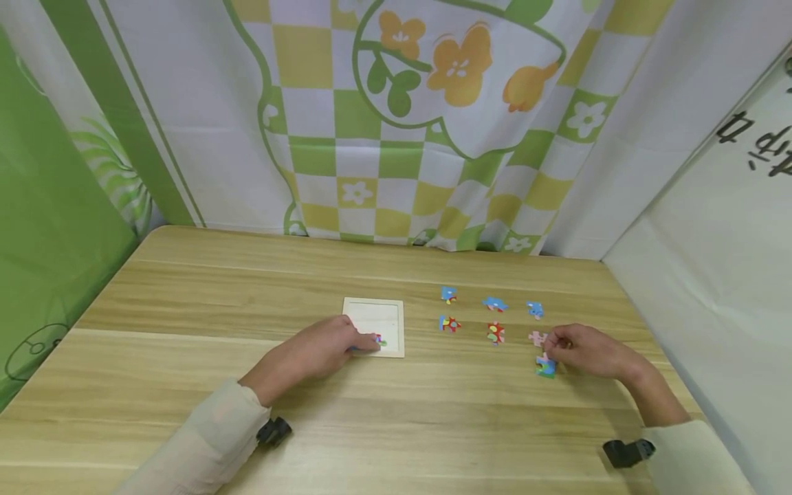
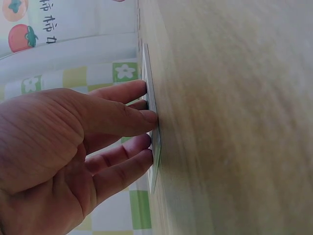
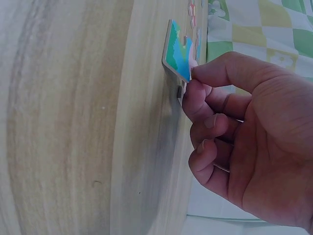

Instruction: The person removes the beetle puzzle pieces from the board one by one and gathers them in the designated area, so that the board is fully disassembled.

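Observation:
My left hand (image 1: 328,347) lies over the lower left of a square wooden puzzle tray (image 1: 401,316), its fingertips touching the tray. In the left wrist view those fingers (image 2: 122,171) are fairly straight. Beside the fingertips, a small coloured puzzle piece (image 1: 379,339) shows in the tray; the hand hides the rest of that corner. At the right, my right hand (image 1: 581,349) pinches the edge of a blue and green puzzle piece (image 3: 178,54) between thumb and forefinger. That piece is tilted off the table, as the right wrist view shows. A pink puzzle piece (image 1: 537,337) lies just beyond it.
Several more puzzle pieces lie in two rows between tray and right hand, among them a red one (image 1: 496,333) and a blue one (image 1: 495,304). The wooden table (image 1: 396,426) meets a checked curtain (image 1: 396,165) behind and a white cloth (image 1: 711,275) at the right.

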Action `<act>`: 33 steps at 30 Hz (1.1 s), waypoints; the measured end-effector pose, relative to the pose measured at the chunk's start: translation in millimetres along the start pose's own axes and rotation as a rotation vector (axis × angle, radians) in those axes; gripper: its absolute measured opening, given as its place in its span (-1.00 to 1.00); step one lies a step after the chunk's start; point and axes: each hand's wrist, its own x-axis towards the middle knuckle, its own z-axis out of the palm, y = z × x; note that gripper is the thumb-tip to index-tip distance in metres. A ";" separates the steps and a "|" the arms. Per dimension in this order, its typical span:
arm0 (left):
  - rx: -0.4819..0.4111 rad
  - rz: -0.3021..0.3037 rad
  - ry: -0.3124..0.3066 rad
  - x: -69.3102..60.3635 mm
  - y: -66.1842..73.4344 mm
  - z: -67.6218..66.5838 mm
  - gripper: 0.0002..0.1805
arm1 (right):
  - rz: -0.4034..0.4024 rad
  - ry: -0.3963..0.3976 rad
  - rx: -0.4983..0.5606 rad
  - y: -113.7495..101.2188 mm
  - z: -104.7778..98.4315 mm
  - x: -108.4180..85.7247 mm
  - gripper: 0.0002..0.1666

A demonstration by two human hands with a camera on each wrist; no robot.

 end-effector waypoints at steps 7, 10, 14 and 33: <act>0.003 -0.019 -0.006 -1.5 0.2 0.5 -0.78 | 0.003 0.020 -0.018 -0.8 2.4 -0.3 -0.91; 0.005 -0.037 -0.013 -2.0 0.0 0.4 -0.77 | -0.010 0.029 -0.021 -1.5 2.4 -0.6 -0.91; -0.007 -0.019 -0.006 -1.2 -0.4 0.4 -0.77 | -0.009 0.035 -0.026 -2.1 1.5 -0.9 -0.89; -0.007 -0.044 -0.014 -2.8 0.1 -0.2 -0.75 | -0.163 0.173 0.017 -40.9 11.0 10.7 -0.93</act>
